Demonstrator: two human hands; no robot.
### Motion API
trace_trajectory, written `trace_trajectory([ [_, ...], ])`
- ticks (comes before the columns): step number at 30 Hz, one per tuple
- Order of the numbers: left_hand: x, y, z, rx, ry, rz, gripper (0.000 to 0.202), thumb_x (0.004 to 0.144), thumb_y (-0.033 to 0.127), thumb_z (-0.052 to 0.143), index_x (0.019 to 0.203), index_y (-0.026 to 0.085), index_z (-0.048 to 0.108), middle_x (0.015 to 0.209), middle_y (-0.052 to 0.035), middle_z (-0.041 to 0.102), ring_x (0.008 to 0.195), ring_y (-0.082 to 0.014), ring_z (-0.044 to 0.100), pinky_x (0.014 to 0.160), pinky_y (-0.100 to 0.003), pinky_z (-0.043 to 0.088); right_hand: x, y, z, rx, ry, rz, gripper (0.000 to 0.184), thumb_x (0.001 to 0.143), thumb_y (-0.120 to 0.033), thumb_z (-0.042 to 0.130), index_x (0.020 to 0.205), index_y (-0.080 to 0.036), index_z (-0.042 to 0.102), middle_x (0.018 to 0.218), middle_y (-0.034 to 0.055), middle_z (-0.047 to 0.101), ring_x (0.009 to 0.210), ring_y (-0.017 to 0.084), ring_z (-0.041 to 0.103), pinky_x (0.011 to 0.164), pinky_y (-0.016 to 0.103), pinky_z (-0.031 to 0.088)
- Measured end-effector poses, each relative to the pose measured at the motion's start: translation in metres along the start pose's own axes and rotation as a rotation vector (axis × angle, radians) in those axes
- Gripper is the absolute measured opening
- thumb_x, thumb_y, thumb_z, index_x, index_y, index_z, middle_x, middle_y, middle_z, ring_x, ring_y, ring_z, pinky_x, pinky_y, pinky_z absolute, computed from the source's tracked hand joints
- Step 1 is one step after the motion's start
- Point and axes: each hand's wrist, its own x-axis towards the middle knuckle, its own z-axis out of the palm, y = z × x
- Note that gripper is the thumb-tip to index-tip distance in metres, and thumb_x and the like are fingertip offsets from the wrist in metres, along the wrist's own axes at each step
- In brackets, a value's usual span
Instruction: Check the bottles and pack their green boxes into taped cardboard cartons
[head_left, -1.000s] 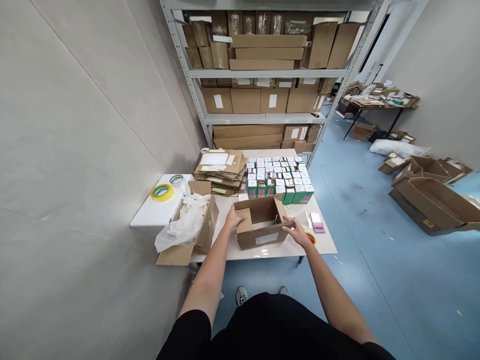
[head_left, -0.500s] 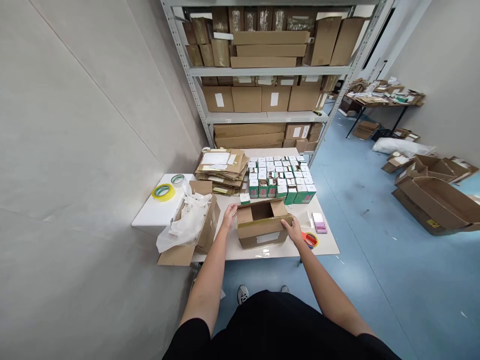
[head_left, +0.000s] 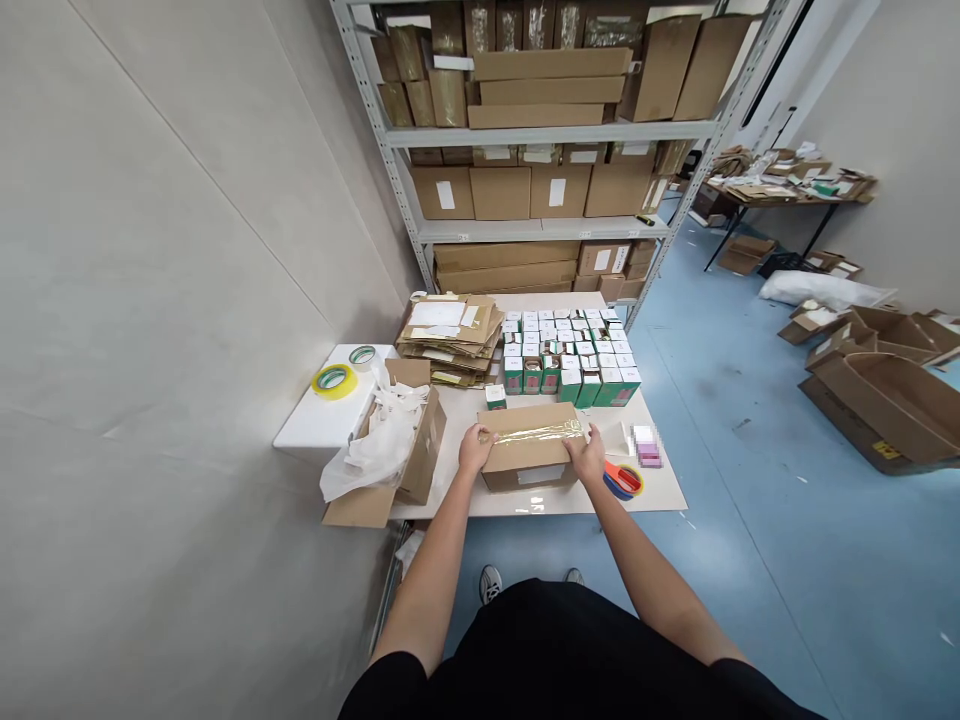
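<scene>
A cardboard box [head_left: 529, 450] stands near the front edge of the table, its upper face shut with a shiny strip of packing tape across it and a white label on its front. My left hand [head_left: 475, 450] grips the box's left end, the thumb on the upper face. At the right end my right hand [head_left: 587, 456] clasps it, thumb against the front; some fingers are hidden behind the box. A small white-and-green carton [head_left: 496, 397] stands just behind the box. Orange-handled scissors [head_left: 621, 478] and a roll of tape [head_left: 634, 487] lie beside my right wrist.
Rows of white-and-green cartons [head_left: 570, 350] and a stack of flattened cardboard [head_left: 450, 335] fill the table's back. At left stand an open carton with white plastic [head_left: 390, 430] and a white block [head_left: 300, 415] bearing tape rolls. A loaded shelf rack [head_left: 540, 230] stands behind.
The box showed an open top with raised flaps before; now a closed, taped face is uppermost. Both hands have shifted onto its ends, and the view has moved slightly.
</scene>
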Motion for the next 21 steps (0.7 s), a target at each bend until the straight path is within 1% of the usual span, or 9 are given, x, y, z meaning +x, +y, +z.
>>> trace_trajectory([
  [1, 0.0, 0.004, 0.003, 0.032, 0.007, -0.026, 0.027, 0.089, 0.035, 0.069, 0.112, 0.022, 0.067, 0.125, -0.0102, 0.07, 0.12, -0.0262, 0.064, 0.104, -0.037, 0.047, 0.001, -0.006, -0.002, -0.03, -0.013, 0.043, 0.083, 0.088, -0.065, 0.057, 0.153, -0.016, 0.04, 0.143, 0.022, 0.058, 0.131, 0.04, 0.055, 0.104, 0.047, 0.046],
  [3, -0.001, 0.012, 0.01, 0.069, 0.004, -0.075, 0.047, 0.09, 0.042, 0.069, 0.131, 0.022, 0.06, 0.14, -0.0133, 0.063, 0.129, -0.0287, 0.06, 0.107, -0.038, 0.046, 0.002, -0.016, -0.005, -0.071, -0.084, 0.091, 0.078, 0.091, -0.061, 0.055, 0.154, -0.017, 0.041, 0.138, 0.0224, 0.063, 0.128, 0.04, 0.058, 0.104, 0.048, 0.045],
  [5, -0.003, 0.017, 0.016, 0.083, -0.008, -0.116, 0.072, 0.088, 0.051, 0.07, 0.15, 0.023, 0.045, 0.156, -0.0151, 0.05, 0.137, -0.0307, 0.055, 0.108, -0.039, 0.046, 0.004, -0.022, -0.008, -0.1, -0.135, 0.122, 0.078, 0.093, -0.06, 0.055, 0.157, -0.017, 0.039, 0.133, 0.0232, 0.066, 0.125, 0.04, 0.061, 0.102, 0.049, 0.046],
  [7, -0.003, 0.018, 0.019, 0.099, -0.018, -0.137, 0.086, 0.087, 0.055, 0.069, 0.16, 0.025, 0.033, 0.164, -0.0151, 0.039, 0.143, -0.0313, 0.05, 0.11, -0.039, 0.046, 0.006, -0.024, -0.01, -0.108, -0.164, 0.141, 0.084, 0.092, -0.059, 0.058, 0.16, -0.016, 0.035, 0.131, 0.0239, 0.068, 0.122, 0.041, 0.064, 0.099, 0.05, 0.048],
  [10, -0.002, 0.013, 0.021, 0.121, -0.029, -0.137, 0.089, 0.089, 0.053, 0.066, 0.164, 0.023, 0.026, 0.168, -0.0158, 0.033, 0.15, -0.0302, 0.043, 0.116, -0.038, 0.042, 0.008, -0.02, -0.015, -0.044, -0.161, 0.077, 0.087, 0.09, -0.056, 0.063, 0.161, -0.016, 0.033, 0.137, 0.0225, 0.065, 0.127, 0.04, 0.061, 0.102, 0.05, 0.048],
  [14, 0.003, 0.009, 0.02, 0.126, -0.034, -0.11, 0.091, 0.09, 0.048, 0.066, 0.165, 0.02, 0.022, 0.168, -0.0168, 0.033, 0.155, -0.0291, 0.035, 0.124, -0.04, 0.034, 0.014, -0.012, -0.03, 0.069, -0.048, -0.125, 0.075, 0.094, -0.052, 0.057, 0.158, -0.016, 0.039, 0.153, 0.0178, 0.053, 0.142, 0.034, 0.049, 0.116, 0.048, 0.041],
  [17, 0.006, 0.012, 0.019, 0.118, 0.016, -0.123, 0.108, 0.086, 0.047, 0.071, 0.167, 0.015, 0.007, 0.17, -0.0194, 0.028, 0.158, -0.0294, 0.027, 0.126, -0.041, 0.031, 0.025, 0.0, -0.051, 0.068, 0.019, -0.19, 0.067, 0.098, -0.05, 0.05, 0.156, -0.016, 0.041, 0.155, 0.017, 0.051, 0.144, 0.031, 0.047, 0.119, 0.048, 0.038],
  [19, 0.009, 0.014, 0.018, 0.11, 0.009, -0.187, 0.118, 0.084, 0.048, 0.074, 0.167, 0.012, -0.002, 0.168, -0.0219, 0.031, 0.157, -0.0298, 0.031, 0.126, -0.042, 0.031, 0.033, 0.014, -0.065, 0.048, 0.05, -0.174, 0.065, 0.099, -0.048, 0.049, 0.155, -0.016, 0.042, 0.155, 0.017, 0.051, 0.144, 0.03, 0.047, 0.12, 0.048, 0.038],
  [21, 0.011, 0.016, 0.016, 0.103, -0.05, -0.268, 0.121, 0.084, 0.05, 0.075, 0.167, 0.012, -0.004, 0.162, -0.0217, 0.044, 0.149, -0.0302, 0.045, 0.122, -0.042, 0.037, 0.042, 0.033, -0.076, 0.028, 0.061, -0.126, 0.064, 0.099, -0.047, 0.049, 0.154, -0.016, 0.043, 0.154, 0.0167, 0.052, 0.144, 0.031, 0.046, 0.119, 0.048, 0.038],
])
